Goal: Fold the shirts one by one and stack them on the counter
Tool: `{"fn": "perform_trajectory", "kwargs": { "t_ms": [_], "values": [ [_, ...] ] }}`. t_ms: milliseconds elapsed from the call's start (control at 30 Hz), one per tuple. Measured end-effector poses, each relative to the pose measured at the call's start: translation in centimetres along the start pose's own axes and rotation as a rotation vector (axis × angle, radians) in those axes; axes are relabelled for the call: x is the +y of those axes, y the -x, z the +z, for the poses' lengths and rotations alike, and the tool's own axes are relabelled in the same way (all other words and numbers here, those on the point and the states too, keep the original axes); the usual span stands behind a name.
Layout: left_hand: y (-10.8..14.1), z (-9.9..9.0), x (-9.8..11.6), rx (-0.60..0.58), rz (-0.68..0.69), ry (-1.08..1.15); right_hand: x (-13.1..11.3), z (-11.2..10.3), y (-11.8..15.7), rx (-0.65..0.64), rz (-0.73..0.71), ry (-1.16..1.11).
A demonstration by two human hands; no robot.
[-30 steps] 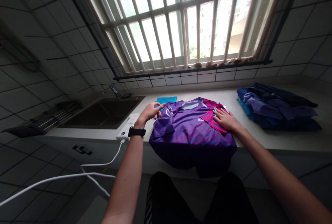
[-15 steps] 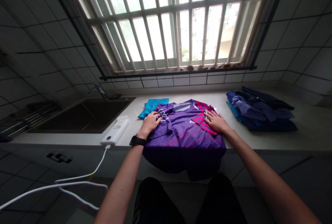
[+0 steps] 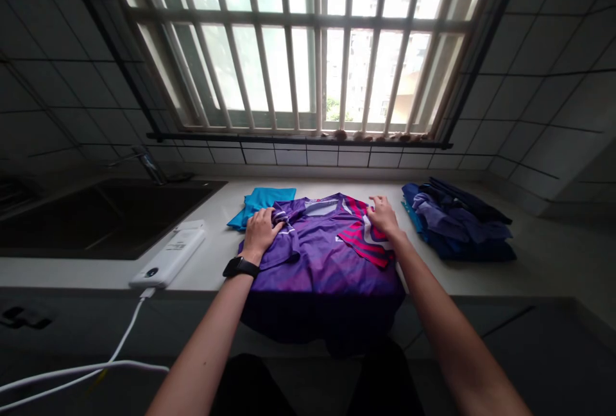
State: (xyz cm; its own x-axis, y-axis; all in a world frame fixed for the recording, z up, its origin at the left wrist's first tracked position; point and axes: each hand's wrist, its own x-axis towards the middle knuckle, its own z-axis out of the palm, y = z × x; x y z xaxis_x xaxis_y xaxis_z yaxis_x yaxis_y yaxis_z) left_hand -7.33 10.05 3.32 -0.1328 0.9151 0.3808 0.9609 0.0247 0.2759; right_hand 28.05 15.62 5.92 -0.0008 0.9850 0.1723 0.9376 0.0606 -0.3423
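Purple sports jersey (image 3: pixel 322 268) spread on a white kitchen counter (image 3: pixel 543 275), a hand at each shoulder.

The shirt lies between the two arms, its long axis running from the collar, toward the barred window (image 3: pixel 298 50), down to the hem, which droops over the counter's front edge toward the person. The left hand (image 3: pixel 260 233) closes over the bunched purple sleeve (image 3: pixel 287 239), apparently gripping it. The right hand (image 3: pixel 384 216), fingers curled, sits on the far shoulder above the pink-striped sleeve (image 3: pixel 366 246); whether it has hold of the cloth cannot be told. A teal cloth (image 3: pixel 262 204) lies beyond the left hand, a stack of dark blue clothes (image 3: pixel 457 223) to the right, a white power bank (image 3: pixel 168 255) to the left.
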Motion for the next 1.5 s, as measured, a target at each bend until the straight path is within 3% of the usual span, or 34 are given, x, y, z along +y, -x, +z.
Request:
{"fn": "perform_trajectory", "kwargs": {
  "t_ms": [67,133,333,567,733,833,967,1067,1167,1267,1300,1400,1500],
  "values": [
    [-0.2,-0.1,-0.3,0.027,0.018,0.059,-0.4,1.0,-0.4,0.086,0.095,-0.018],
    [-0.3,-0.2,-0.6,0.05,0.043,0.137,-0.3,1.9,-0.5,0.058,0.135,-0.069],
    [0.0,0.3,-1.0,0.017,0.078,0.409,0.7,2.7,-0.7,0.059,0.101,-0.256],
    [-0.4,0.9,-1.0,-0.161,-0.086,0.503,0.6,3.9,-1.2,0.075,0.077,-0.425],
    [0.0,0.2,-0.6,-0.26,0.07,0.503,0.4,3.8,-0.9,0.097,0.062,-0.405],
    [-0.3,-1.0,0.3,-0.208,0.083,0.445,-0.5,2.5,-0.8,0.063,0.055,-0.35],
    [-0.3,-4.3,1.7,0.044,-0.025,0.412,-1.6,-0.5,0.4,0.113,-0.019,-0.4],
    [2.4,-7.0,1.8,0.18,-0.058,0.489,-0.8,-2.9,3.6,0.247,-0.206,-0.54],
    [7.6,-8.1,0.7,0.062,-0.042,0.514,1.6,-3.9,8.6,0.149,-0.374,-0.683],
    [12.7,-7.1,-0.7,-0.202,-0.022,0.52,4.0,-2.8,13.4,-0.049,-0.393,-0.72],
    [13.9,-6.5,-1.1,-0.234,0.018,0.534,4.5,-2.1,14.7,-0.095,-0.393,-0.706],
    [15.7,-4.6,-1.2,-0.166,0.124,0.547,5.0,0.6,17.1,-0.104,-0.424,-0.612],
    [15.3,-3.1,-0.5,-0.088,0.166,0.522,4.7,2.6,17.4,0.032,-0.454,-0.495]
  ]
}}
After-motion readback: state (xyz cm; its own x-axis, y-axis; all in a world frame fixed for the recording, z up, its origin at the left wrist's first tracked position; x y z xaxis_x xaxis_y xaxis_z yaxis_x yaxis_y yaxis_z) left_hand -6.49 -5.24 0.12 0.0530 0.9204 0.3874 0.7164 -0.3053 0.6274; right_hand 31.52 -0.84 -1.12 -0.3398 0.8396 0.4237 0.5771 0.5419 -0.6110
